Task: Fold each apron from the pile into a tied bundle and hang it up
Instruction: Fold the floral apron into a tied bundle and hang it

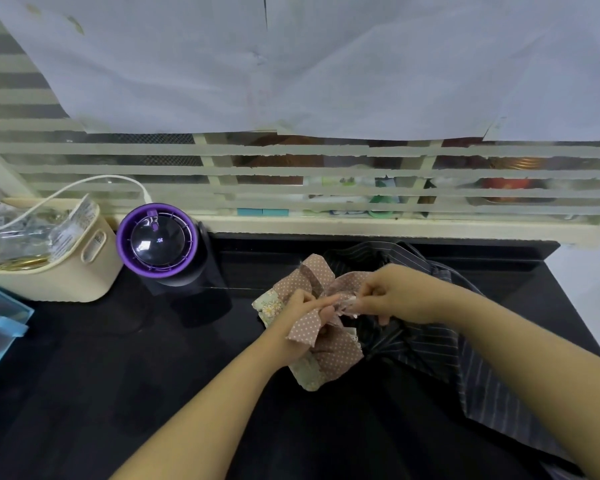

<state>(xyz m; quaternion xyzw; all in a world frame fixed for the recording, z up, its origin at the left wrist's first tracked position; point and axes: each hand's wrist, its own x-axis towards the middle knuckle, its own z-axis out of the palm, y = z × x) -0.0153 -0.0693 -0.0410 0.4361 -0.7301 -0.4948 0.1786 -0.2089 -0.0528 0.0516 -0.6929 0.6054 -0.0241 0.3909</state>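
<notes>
The polka-dot apron bundle (336, 355) is lying on the black worktop (153, 375), partly overlapping a dark striped apron (426, 348), its long axis running from far-left to near-right. The left hand (298, 320) is resting on the bundle, palm down and forefinger pointing right, its grip curling around the strap (314, 275). The right hand (399, 292) is reaching in from the right, its grip pinching the strap's gathered part at the knot.
</notes>
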